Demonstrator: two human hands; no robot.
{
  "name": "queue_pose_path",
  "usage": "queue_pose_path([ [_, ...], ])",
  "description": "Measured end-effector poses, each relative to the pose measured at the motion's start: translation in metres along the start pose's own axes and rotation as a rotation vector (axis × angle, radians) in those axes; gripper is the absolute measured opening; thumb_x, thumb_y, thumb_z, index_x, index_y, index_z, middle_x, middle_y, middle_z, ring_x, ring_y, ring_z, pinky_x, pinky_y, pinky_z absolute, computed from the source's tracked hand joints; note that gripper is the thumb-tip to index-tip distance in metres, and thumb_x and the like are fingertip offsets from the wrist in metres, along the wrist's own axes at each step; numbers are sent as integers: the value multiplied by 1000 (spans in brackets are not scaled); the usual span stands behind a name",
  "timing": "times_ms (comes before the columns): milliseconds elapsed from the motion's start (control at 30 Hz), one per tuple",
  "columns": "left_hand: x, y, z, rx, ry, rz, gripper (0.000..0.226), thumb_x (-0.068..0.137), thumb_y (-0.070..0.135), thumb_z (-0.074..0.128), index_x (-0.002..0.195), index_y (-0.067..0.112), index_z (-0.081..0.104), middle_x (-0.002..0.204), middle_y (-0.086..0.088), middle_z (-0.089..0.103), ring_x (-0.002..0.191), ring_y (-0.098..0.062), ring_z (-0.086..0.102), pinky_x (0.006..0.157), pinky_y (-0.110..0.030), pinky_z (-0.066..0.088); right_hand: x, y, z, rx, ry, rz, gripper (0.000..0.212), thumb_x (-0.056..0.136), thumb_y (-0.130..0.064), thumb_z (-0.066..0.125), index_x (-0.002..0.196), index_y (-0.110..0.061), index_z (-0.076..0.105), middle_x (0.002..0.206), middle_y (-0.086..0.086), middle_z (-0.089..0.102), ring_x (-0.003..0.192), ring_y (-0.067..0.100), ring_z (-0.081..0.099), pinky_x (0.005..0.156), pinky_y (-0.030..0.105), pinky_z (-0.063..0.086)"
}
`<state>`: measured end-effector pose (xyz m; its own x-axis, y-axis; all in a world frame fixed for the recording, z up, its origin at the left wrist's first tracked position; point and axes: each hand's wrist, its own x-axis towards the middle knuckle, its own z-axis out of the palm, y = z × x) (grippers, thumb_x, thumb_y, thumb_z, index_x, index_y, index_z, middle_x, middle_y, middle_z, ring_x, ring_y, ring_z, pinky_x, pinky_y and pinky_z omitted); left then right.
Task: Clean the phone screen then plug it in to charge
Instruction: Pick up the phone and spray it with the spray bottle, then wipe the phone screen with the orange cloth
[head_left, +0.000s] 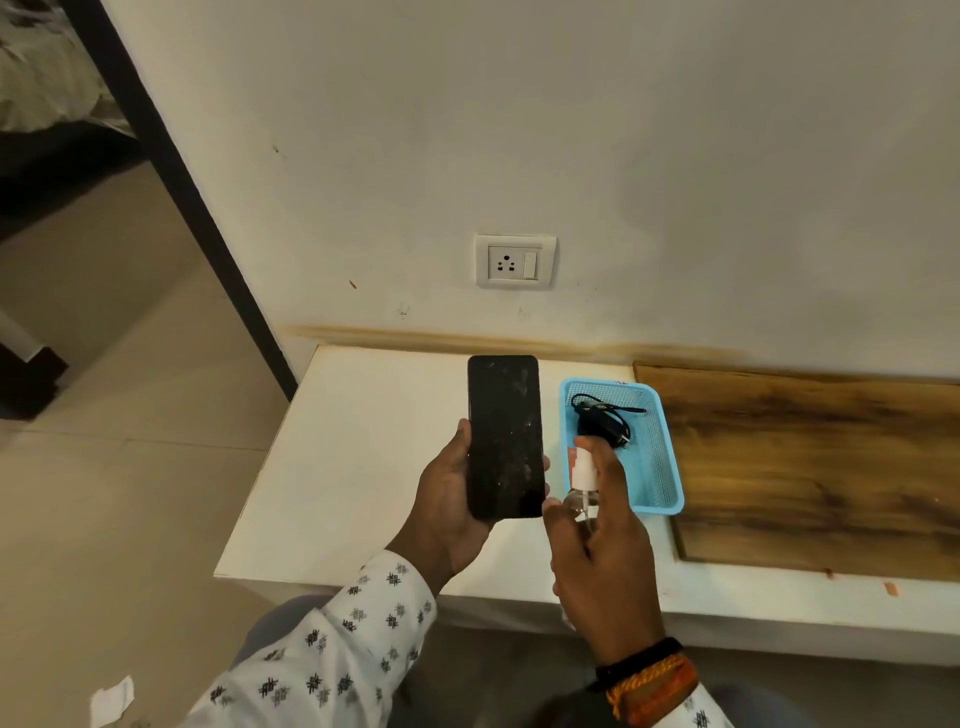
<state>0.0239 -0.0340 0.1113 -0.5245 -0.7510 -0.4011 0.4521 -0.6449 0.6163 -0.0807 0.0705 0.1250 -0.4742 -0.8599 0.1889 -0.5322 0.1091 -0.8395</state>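
A black phone (505, 435) with a smudged, speckled screen is held upright over the white table (358, 467) by my left hand (451, 506). Just right of it, my right hand (605, 545) grips a small clear spray bottle (581, 493) with a white nozzle, my index finger resting on the pump top and the nozzle turned toward the phone. A blue plastic basket (660, 467) behind the bottle holds a coiled black charger cable (602, 415). On the wall above is a white socket plate (515, 261) with a switch.
A wooden panel (810, 467) covers the table's right part. The table's left edge drops to a tiled floor (114, 493). A dark door frame (182, 192) runs diagonally at the left. A scrap of white paper (111, 701) lies on the floor.
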Motion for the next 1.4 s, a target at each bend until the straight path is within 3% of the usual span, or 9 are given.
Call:
queue_pose_path([
  [133,2,-1,-2,0,-6,12,62,102,53,32,133,7,60,128,-33,60,108,-45,62,82,-50,59,-8,5,2,1,12,16,77,89,-31,65,131,-71,12,102,-55,42,68,8,66,57,34,61],
  [233,3,-1,-6,-24,-4,34,58,102,52,35,127,9,65,124,-28,64,106,-43,65,87,-53,58,-11,11,0,25,47,17,76,88,-30,66,132,-67,16,96,-39,57,71,6,66,59,34,62],
  [367,3,-1,-13,-33,9,54,56,100,52,37,118,14,72,122,-26,67,106,-42,66,85,-51,59,-7,32,2,129,104,127,78,87,-22,68,138,-57,20,136,2,50,82,20,68,68,41,62],
  [433,3,1,-16,-41,15,58,56,99,53,37,113,15,75,118,-24,69,103,-41,67,83,-50,59,1,42,8,197,110,182,71,89,-16,65,140,-46,25,139,6,46,94,22,66,71,30,61],
  [533,3,5,-20,-55,17,63,57,100,52,35,110,15,77,113,-24,71,99,-40,67,81,-49,59,20,49,20,256,102,232,53,92,-20,63,138,-27,37,133,0,51,109,13,60,79,15,55],
  [667,2,10,-25,-75,23,66,58,102,51,34,116,12,74,116,-25,69,101,-42,67,83,-51,59,43,57,38,277,35,213,42,89,-19,67,120,-37,44,107,-24,56,101,-8,57,88,19,46],
  [933,4,11,-34,-41,63,76,57,102,52,36,135,11,59,132,-28,61,113,-47,62,103,-60,47,75,79,66,23,-108,137,41,78,-22,79,116,-25,63,109,-8,61,100,8,53,89,23,41],
  [1200,3,16,-32,-67,92,62,57,102,51,35,114,13,75,119,-26,68,106,-45,65,89,-55,57,96,89,71,-129,-92,145,44,71,-19,83,113,-21,69,99,-5,55,90,10,49,84,20,35],
  [1400,4,17,-29,-70,97,54,56,102,50,36,128,8,64,122,-27,67,105,-46,65,88,-55,57,100,91,72,-73,-62,159,44,69,-15,84,111,-19,69,99,-8,58,91,12,55,84,21,37],
])
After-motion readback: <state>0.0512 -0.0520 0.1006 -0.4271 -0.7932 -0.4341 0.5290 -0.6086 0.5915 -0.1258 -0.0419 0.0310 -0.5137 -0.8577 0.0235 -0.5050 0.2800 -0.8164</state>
